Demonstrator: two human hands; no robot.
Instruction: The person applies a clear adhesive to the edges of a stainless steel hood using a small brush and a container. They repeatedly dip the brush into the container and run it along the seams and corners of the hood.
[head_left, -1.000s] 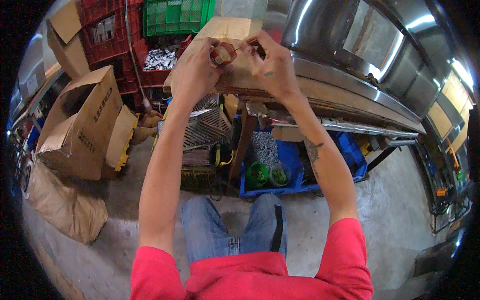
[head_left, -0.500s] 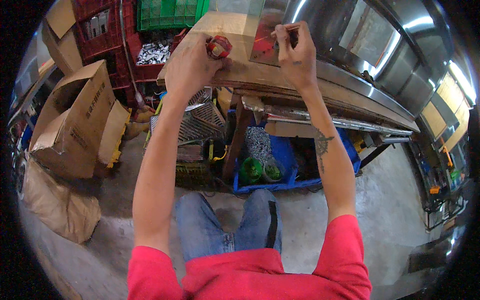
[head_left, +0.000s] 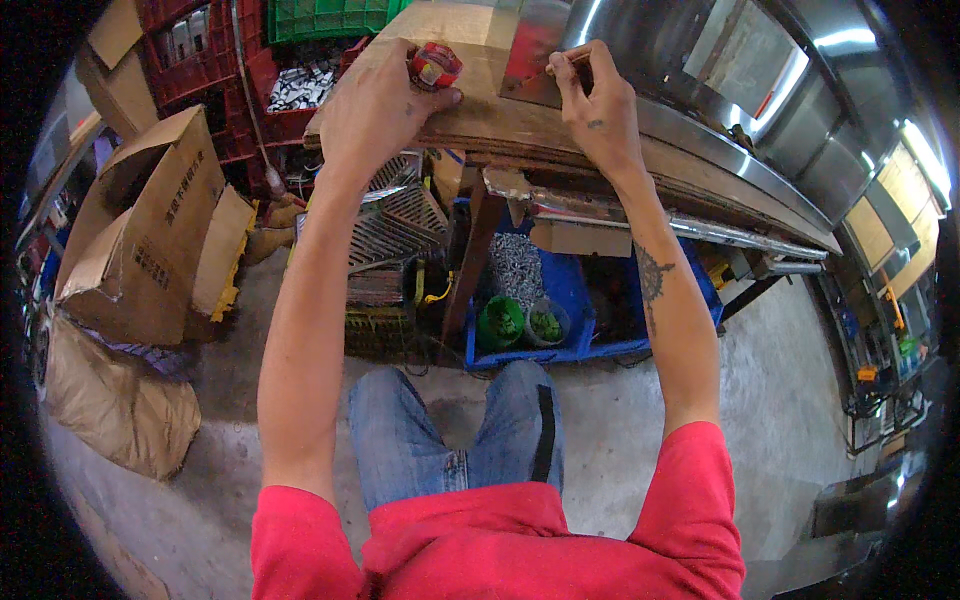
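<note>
At the far left end of a wooden workbench [head_left: 480, 125], my left hand [head_left: 380, 115] is closed round a red tape measure [head_left: 436, 66]. Its round case faces up between thumb and fingers; I see no blade drawn out. My right hand [head_left: 600, 110] is pinched over the near edge of a shiny metal sheet [head_left: 530, 60] that lies on the bench and mirrors red. Between those fingers is a thin pencil-like stick [head_left: 552, 68], mostly hidden by the hand.
Below the bench sits a blue bin [head_left: 575, 270] with small metal parts and green cups. Slotted metal pieces [head_left: 400, 220] rest on a crate to its left. An open cardboard box [head_left: 150, 240] stands at left, near red crates [head_left: 190, 60]. A metal rail [head_left: 690, 240] runs under the bench edge.
The view has shifted slightly. The tape measure in my left hand has turned so that more of its case shows. The stick in my right hand shows less than before.
</note>
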